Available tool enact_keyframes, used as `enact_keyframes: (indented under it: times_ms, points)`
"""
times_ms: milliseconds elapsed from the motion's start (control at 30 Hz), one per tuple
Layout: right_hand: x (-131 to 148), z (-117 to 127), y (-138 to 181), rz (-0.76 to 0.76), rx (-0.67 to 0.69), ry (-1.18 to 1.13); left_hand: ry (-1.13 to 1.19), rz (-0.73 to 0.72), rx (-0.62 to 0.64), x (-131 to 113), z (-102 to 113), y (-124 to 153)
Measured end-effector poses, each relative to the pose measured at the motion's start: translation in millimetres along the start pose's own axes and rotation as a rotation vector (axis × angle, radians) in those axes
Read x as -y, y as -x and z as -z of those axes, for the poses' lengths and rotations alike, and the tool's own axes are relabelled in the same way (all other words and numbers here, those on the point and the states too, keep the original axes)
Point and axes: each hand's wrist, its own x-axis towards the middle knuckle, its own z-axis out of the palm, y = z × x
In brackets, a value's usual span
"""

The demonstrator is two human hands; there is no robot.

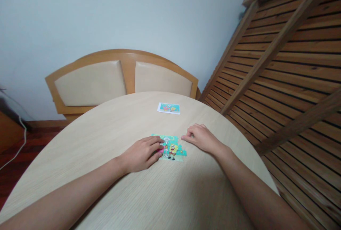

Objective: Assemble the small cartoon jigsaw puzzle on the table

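a pale wood-grain round table (112,127) is seen from above, backed by a light blue wall, with a cushioned wooden bench (119,77) behind it and a slatted wooden frame (287,66) leaned at the right. near the middle of the table a small cartoon jigsaw puzzle (173,148) is laid flat, its long axis running left to right across the view. the left hand (142,153) is rested palm down on the puzzle's left part, fingers loosely curled, the fingertips pressed on the pieces; a pink bit is glimpsed under them, though whether anything is pinched cannot be told. the right hand (201,137) is laid on the table just beside the puzzle's upper right corner, fingers bent and pointed left toward it, with nothing seen in its grasp. the puzzle is thus lain between the two hands, the left being the nearer and already in contact. a reference picture card (168,108) is placed farther back, well apart from both hands.
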Motion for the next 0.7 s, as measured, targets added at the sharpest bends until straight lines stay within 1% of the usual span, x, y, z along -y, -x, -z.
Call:
enact_keyframes:
  times_ms: [133, 233, 300, 533, 700]
  points:
    - [-4.1, 1.9, 2.2, 0.045, -0.019, -0.056, -0.003, -0.001, -0.002, 0.6, -0.9, 0.4]
    - [-7.1, -0.1, 3.1, 0.12, 0.019, -0.111, -0.016, 0.0, 0.004, 0.7, -1.0, 0.5]
    - [-7.3, -2.1, 2.9, 0.143, 0.05, -0.109, -0.022, 0.0, 0.006, 0.6, -0.7, 0.5]
    - [-1.2, -2.2, 1.0, 0.051, 0.024, -0.056, -0.028, 0.001, -0.006, 0.1, -0.4, -0.5]
    - [-6.9, -1.4, 1.9, 0.065, 0.007, -0.086, -0.04, 0.009, 0.008, -1.1, -0.6, -0.7]
